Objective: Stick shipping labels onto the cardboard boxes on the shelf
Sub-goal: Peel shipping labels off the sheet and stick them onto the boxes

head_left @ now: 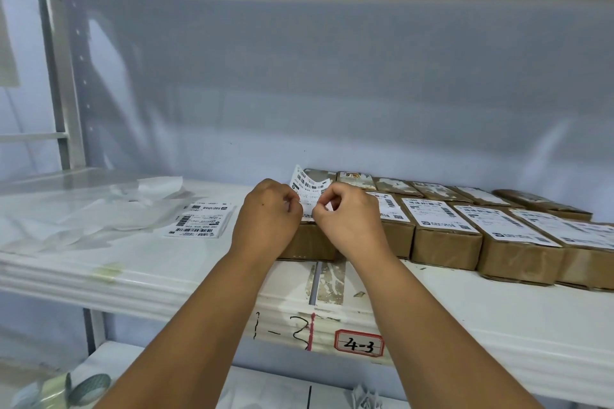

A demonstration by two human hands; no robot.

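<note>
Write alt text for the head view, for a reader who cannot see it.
The left hand and right hand pinch a shipping label above the leftmost cardboard box in a row on a white shelf. Boxes to its right carry labels; spare labels and backing sheets lie to the left.

Head camera faces forward and down, close to the shelf (139,272).

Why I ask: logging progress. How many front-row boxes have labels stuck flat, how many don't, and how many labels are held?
Front-row boxes, label flat: 4
Front-row box, no flat label: 1
Held label: 1
Total: 6
</note>
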